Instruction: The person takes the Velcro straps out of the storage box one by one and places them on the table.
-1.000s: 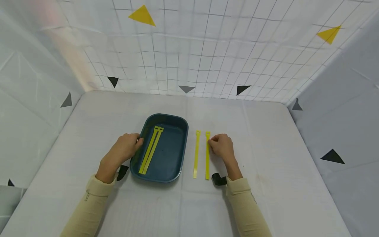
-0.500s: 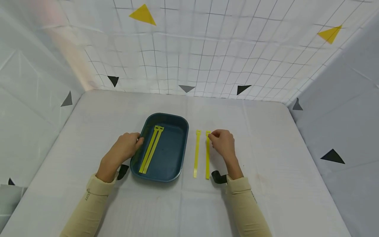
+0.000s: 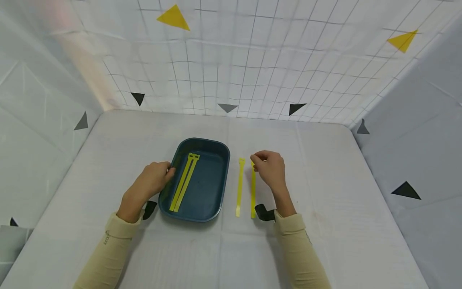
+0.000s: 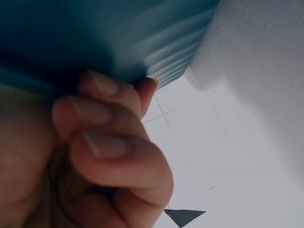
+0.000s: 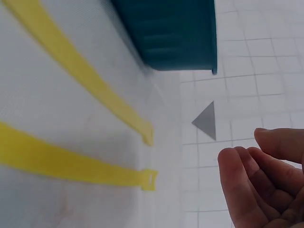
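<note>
I see two yellow straps on the table (image 3: 325, 224), lying parallel just right of the tray (image 3: 213, 200). The right strap (image 3: 253, 192) is a flat, narrow band with a small looped head at its far end; in the right wrist view that head (image 5: 149, 180) lies flat on the cloth. The left strap (image 3: 239, 186) looks the same and sits just beside it, apart from it.

My right hand (image 3: 268, 168) hovers over the far end of the right strap with fingers (image 5: 247, 190) loosely curled. The wrist view shows them off the cloth and holding nothing, so I read the hand as relaxed and empty.

My left hand (image 3: 153, 178) is at the tray's left rim. In the left wrist view its fingers (image 4: 102, 121) curl against the ribbed outer wall, gripping the edge.

The tray is dark teal, rounded and oblong, and holds two more straps (image 3: 185, 181) lying side by side, touching along their length, heads toward the far end.

Black wrist mounts (image 3: 264, 212) show at both cuffs. The gridded backdrop (image 3: 231, 72) carries yellow and black triangles. Nothing lies between the right hand and the strap below it.
</note>
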A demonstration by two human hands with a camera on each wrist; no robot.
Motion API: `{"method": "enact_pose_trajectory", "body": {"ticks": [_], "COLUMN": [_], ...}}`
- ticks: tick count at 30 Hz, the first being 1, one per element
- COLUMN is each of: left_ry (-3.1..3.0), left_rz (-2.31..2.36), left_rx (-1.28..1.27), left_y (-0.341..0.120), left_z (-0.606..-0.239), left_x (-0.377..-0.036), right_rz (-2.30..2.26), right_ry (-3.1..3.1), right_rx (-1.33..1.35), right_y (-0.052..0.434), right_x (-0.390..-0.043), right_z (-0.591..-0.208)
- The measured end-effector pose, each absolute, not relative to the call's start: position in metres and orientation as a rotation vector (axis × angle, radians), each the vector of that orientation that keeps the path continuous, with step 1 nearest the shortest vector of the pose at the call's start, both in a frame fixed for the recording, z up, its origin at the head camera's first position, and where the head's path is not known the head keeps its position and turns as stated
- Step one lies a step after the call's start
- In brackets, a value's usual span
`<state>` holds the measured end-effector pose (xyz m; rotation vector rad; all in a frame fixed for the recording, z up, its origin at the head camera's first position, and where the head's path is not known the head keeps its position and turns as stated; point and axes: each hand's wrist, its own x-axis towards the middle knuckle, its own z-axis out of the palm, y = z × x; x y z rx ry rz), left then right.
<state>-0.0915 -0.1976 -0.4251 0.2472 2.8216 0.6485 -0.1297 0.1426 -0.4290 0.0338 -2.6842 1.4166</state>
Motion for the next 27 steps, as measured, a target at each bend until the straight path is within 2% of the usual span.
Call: {"method": "enact_pose_trajectory", "body": {"ticks": [27], "left_ry": [2.825], "left_rz": [0.655], "left_rx": [0.256], "left_y": [-0.198], "left_z": [-0.426], "left_x": [-0.092], "right_rz": [1.597], "right_ry": [-2.556], "right_rx": [0.201], "right_y": [0.117], "right_x": [-0.131], "right_z": [-0.407]}}
